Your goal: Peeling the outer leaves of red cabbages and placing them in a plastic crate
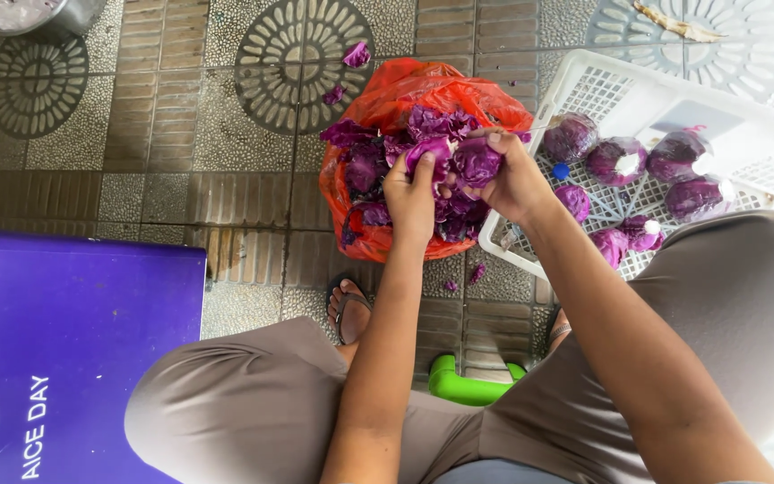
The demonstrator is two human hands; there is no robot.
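Both my hands hold a small purple cabbage [468, 161] above an orange-red plastic bag [423, 94] full of purple cabbage leaves. My left hand [409, 197] grips a loose outer leaf on the cabbage's left side. My right hand [512, 179] wraps the head from the right and seems to hold a thin knife whose blade [544, 124] points toward the crate. A white plastic crate [638, 76] to the right holds several trimmed purple cabbages [615, 161].
A purple box [64, 332] stands at the lower left. Below my knees sits a green stool [463, 385]. My sandalled foot [348, 309] rests on the patterned tile floor. A metal bucket [29, 13] is at the top left. Leaf scraps [356, 56] lie on the tiles.
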